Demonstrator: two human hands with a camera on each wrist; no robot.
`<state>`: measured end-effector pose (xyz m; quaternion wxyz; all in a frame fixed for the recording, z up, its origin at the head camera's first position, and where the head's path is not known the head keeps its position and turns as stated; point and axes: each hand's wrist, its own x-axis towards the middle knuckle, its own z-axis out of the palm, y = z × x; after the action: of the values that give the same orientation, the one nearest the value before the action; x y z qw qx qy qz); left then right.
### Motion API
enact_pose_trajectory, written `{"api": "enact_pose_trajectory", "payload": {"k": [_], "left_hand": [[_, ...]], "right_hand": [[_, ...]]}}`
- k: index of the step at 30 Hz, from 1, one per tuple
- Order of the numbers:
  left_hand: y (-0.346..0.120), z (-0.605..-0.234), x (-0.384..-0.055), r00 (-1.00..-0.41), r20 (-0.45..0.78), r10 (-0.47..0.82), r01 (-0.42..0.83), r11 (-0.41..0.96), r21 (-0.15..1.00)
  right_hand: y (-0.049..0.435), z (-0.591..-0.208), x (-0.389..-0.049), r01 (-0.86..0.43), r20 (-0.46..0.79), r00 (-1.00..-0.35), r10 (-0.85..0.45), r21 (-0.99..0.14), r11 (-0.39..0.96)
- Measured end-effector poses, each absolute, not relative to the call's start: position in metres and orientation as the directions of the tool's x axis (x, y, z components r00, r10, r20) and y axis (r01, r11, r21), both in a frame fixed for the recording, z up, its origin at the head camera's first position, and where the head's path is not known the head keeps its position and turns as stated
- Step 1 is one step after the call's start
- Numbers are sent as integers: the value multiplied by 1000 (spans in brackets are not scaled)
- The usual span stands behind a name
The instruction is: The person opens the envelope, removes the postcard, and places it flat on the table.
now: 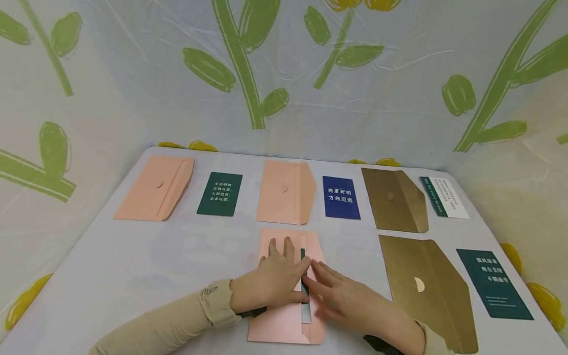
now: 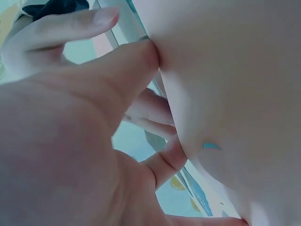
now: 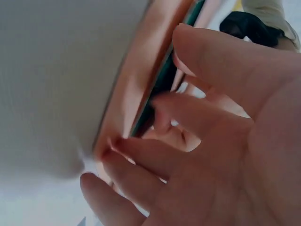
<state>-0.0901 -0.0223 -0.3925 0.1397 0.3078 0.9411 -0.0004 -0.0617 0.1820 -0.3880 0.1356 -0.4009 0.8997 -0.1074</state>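
Observation:
A pink envelope [image 1: 277, 328] lies at the front middle of the table, its flap opened out to the right. A dark green card [image 1: 303, 253] sits mostly inside it; only a narrow strip shows at the opening, with a silvery grey lower end. My left hand [image 1: 277, 280] rests on the envelope with fingers spread, thumb beside the strip. From the right, my right hand [image 1: 350, 298] reaches over the flap with nearly straight fingers, tips close to the card's edge. In the right wrist view, fingertips meet the flap [image 3: 134, 70] and the card's edge [image 3: 164, 77].
Behind stand two pink envelopes [image 1: 153, 190], [image 1: 279, 192], a green card [image 1: 219, 195], a blue card [image 1: 340, 207], a brown envelope [image 1: 390, 212] and a green-and-white card [image 1: 450, 197]. To the right lie a gold envelope [image 1: 404, 261] and a green card [image 1: 492, 291].

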Motion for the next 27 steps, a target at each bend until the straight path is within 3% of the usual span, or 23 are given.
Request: {"api": "enact_pose_trajectory", "payload": {"k": [6,15,22,27], "left_hand": [[-23,-392,-91,-768,-248,590,594,802,69],[-21,-392,-90,-771,-258,582,603,798,-1],[-20,-392,-88,-779,-246,577,599,801,-17],[-17,-396,-86,-790,-241,564,597,797,-91]], "right_hand": [[181,-398,-60,-742,-81,-630,-772,-229,630],[180,-397,-58,-722,-82,-650,-755,-244,648],[184,-388,-61,-659,-175,-662,-729,-326,678],[187,-382,-66,-623,-211,-655,-725,-391,677]]}}
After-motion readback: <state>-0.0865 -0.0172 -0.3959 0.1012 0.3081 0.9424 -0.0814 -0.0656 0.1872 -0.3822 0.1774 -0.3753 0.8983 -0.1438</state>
